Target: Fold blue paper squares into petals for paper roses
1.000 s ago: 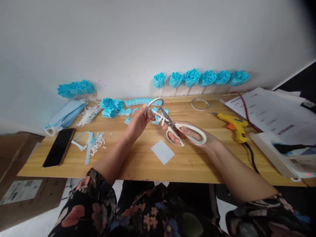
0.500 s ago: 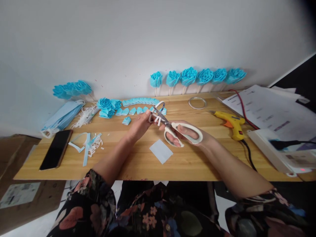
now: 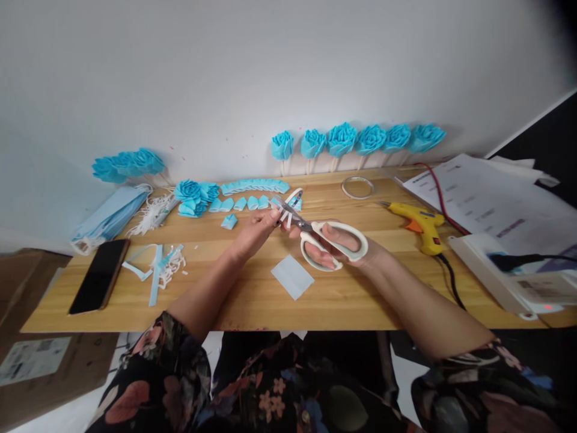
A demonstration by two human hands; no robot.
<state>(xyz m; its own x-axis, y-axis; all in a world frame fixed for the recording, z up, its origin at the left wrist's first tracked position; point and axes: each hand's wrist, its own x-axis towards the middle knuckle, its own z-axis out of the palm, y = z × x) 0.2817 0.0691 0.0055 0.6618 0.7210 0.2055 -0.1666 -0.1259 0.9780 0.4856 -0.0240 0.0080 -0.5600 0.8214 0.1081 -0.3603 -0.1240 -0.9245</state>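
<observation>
My right hand (image 3: 331,243) grips a pair of scissors (image 3: 345,237) with off-white loop handles, fingers through the loops. The metal blades point up and left to the fingertips of my left hand (image 3: 256,231). That hand pinches a narrow white strip (image 3: 295,197), which curls up behind the blades. Narrow white tabs hang from the strip beside the blades. Just below both hands, a pale blue square piece (image 3: 293,276) lies flat on the wooden table (image 3: 243,300). Folded light blue petals (image 3: 240,204) lie in a row behind my left hand, with one folded piece (image 3: 229,222) nearer.
Blue fabric roses (image 3: 341,139) on sticks lean along the wall. Loose rose heads (image 3: 192,195), face masks (image 3: 110,213), a white fringe bundle (image 3: 151,215), scraps (image 3: 157,270) and a phone (image 3: 99,276) lie left. Right: a tape roll (image 3: 358,187), yellow glue gun (image 3: 419,222), papers (image 3: 478,192), white power strip (image 3: 500,279).
The scissors have shifted slightly at the strip, and more narrow white tabs show by the blades. The whole view has moved a little; the things on the table lie as before.
</observation>
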